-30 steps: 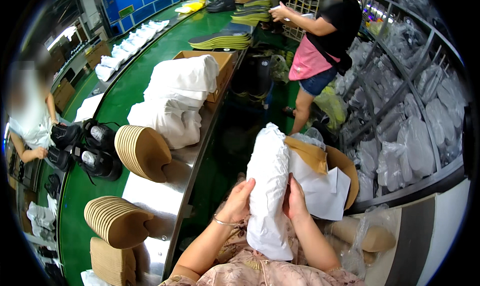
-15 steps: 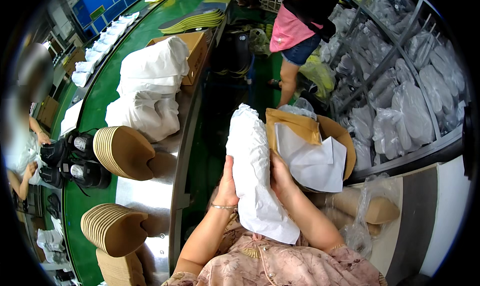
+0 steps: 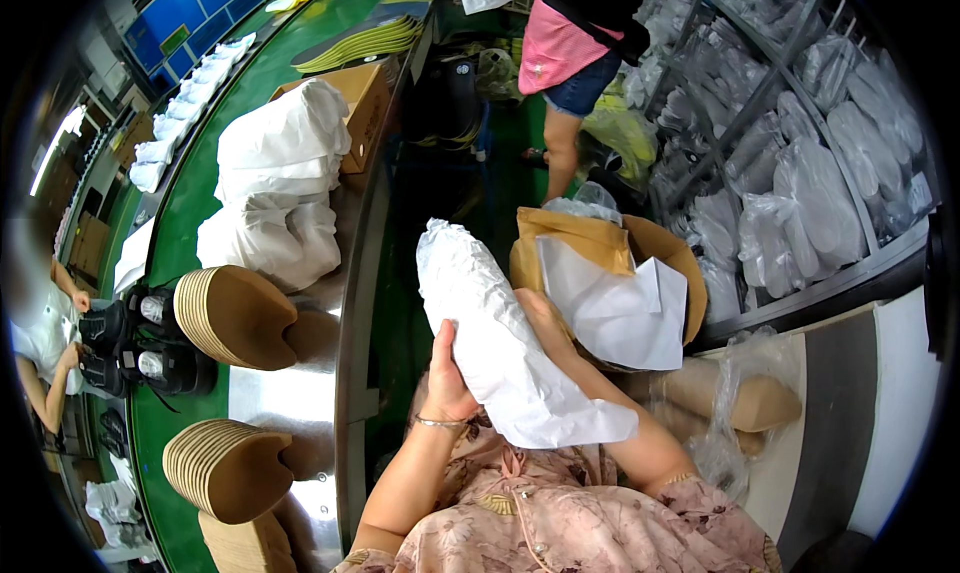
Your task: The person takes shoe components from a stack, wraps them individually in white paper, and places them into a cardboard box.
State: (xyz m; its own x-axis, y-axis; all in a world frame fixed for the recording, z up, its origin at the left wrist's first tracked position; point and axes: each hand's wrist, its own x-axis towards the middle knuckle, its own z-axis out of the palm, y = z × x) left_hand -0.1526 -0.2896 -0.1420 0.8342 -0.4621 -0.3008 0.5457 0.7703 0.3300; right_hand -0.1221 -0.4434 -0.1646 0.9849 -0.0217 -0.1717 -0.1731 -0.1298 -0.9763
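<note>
Between my two hands I hold a long bundle of crumpled white paper [image 3: 500,343] in front of my chest. Its far end tips to the left, and a loose paper flap spreads over my right forearm. My left hand [image 3: 450,378] grips its left side, thumb up. On the far right side my right hand [image 3: 545,323] is pressed against it, fingers partly hidden. What the paper wraps, if anything, cannot be seen. Just beyond my right hand, white paper sheets [image 3: 620,308] lie in an open brown carton [image 3: 690,283].
Left runs a green conveyor [image 3: 150,433] with a metal edge [image 3: 345,403]. On it stand stacked brown cardboard inserts [image 3: 235,318], white paper bundles [image 3: 280,153] and black shoes [image 3: 170,368]. A co-worker [image 3: 45,323] handles shoes there. Another person [image 3: 575,53] stands ahead. A rack [image 3: 800,173] holds plastic-bagged items.
The paper bundle has turned, its far end moving left and its near end swinging right over my right forearm. Both hands have kept hold of it. The view has shifted slightly.
</note>
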